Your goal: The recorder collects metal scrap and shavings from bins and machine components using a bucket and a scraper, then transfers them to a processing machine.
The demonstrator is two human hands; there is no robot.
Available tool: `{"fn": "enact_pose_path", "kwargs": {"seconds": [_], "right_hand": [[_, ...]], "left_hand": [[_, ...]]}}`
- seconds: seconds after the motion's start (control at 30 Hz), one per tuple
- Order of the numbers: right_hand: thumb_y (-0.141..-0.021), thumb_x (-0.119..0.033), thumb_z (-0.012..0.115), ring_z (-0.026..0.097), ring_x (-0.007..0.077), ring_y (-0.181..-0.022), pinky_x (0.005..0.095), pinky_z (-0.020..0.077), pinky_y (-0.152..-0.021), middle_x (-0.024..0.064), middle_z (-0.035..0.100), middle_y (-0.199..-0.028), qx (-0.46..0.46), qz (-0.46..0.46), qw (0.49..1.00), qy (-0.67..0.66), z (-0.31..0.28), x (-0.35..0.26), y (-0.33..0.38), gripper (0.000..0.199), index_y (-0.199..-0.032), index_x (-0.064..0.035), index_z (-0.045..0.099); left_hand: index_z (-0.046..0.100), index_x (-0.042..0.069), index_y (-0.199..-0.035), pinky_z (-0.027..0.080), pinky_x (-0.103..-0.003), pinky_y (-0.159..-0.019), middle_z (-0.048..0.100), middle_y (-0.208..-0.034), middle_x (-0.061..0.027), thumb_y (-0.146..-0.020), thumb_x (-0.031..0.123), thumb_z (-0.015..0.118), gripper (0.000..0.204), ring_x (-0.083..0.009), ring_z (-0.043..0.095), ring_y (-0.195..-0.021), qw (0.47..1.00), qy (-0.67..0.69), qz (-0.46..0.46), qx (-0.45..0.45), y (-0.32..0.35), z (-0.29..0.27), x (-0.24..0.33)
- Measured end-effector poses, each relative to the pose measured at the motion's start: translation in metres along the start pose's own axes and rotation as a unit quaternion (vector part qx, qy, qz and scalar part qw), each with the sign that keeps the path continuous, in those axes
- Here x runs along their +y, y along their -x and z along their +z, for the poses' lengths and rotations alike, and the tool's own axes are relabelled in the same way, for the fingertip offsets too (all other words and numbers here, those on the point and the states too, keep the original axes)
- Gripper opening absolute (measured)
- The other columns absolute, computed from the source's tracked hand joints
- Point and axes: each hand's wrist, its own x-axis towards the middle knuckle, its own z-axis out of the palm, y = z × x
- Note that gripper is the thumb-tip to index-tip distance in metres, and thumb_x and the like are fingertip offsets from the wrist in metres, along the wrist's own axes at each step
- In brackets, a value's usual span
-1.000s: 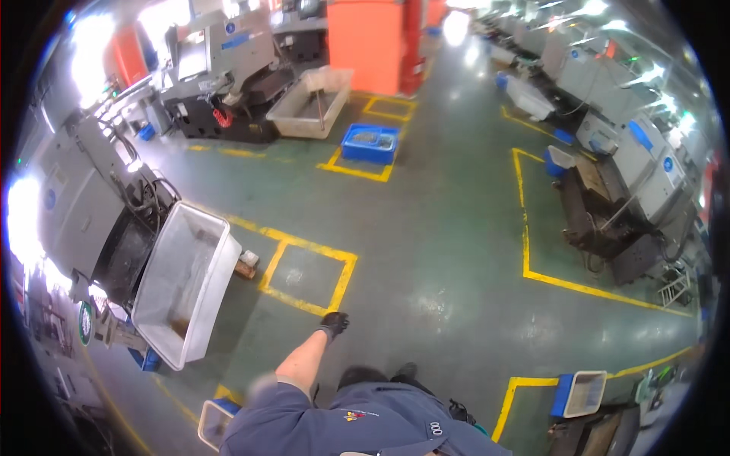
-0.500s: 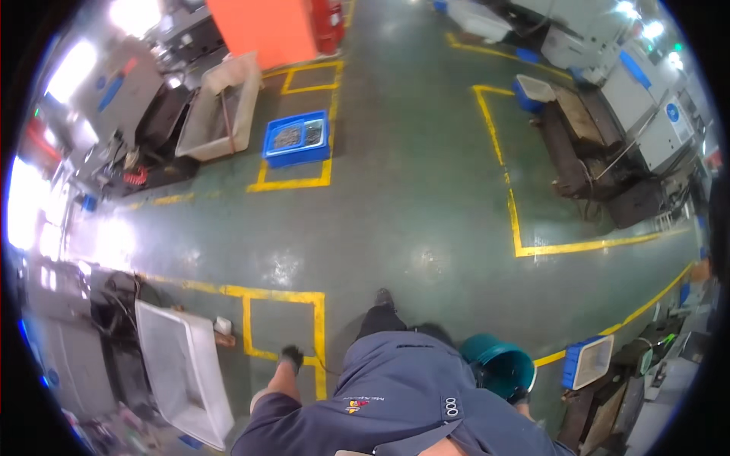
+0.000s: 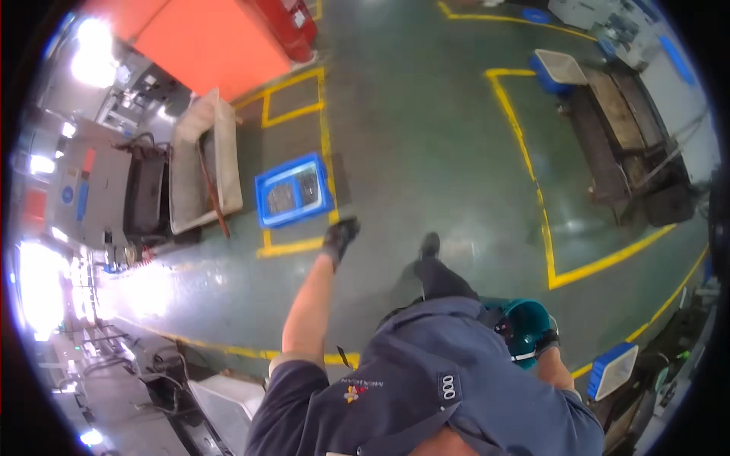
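Observation:
My left hand (image 3: 341, 236), in a dark glove, is stretched forward with nothing visible in it. Its fingers look loosely extended, though small and somewhat blurred. Just beyond it on the floor sits a blue crate (image 3: 295, 190) with two inner compartments holding many small grey parts. On my right side hangs a teal bucket (image 3: 530, 321), tilted so that its mouth shows. My right hand (image 3: 547, 341), also gloved, is closed at the bucket's rim or handle; which one I cannot tell. The inside of the bucket is dark.
A long, dirty white tub (image 3: 230, 156) with a stick in it stands left of the crate. Behind it rises an orange cabinet (image 3: 205, 57). Yellow lines mark the green floor (image 3: 426, 137). Machines flank the aisle, with blue-and-white bins (image 3: 561, 68) near the right one.
I have stepped forward, and the blue crate is now nearer. My left arm has swung up and forward. The bucket has stayed at my right side.

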Motion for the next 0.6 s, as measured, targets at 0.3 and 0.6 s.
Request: {"fn": "enact_pose_path", "kwargs": {"seconds": [0.3,0.6], "right_hand": [[-0.092,-0.042,0.033,0.047,0.0237,-0.112,0.0427,0.0339,-0.097,0.0065,0.053,-0.125,0.127,0.157,0.975,-0.091,0.304,-0.198,-0.134,0.049,-0.125,-0.0099,0.048],[-0.089,-0.036,0.042,0.052,0.0200,-0.089,0.0349,0.0413,-0.079,0.0035,0.060,-0.098,0.157,0.047,0.982,-0.094,0.575,-0.369,-0.214,0.032,-0.105,-0.0129,0.058]], "left_hand": [[0.056,0.009,-0.091,0.045,-0.033,-0.055,0.059,-0.072,-0.0098,-0.084,0.025,0.052,0.017,-0.0218,0.057,-0.061,0.932,0.082,-0.241,0.257,-0.047,-0.126,-0.044],[0.056,0.011,-0.089,0.040,-0.038,-0.043,0.059,-0.067,-0.0093,-0.089,0.024,0.042,0.019,-0.0241,0.051,-0.047,0.977,0.187,-0.098,0.030,-0.329,-0.170,0.071]]}}
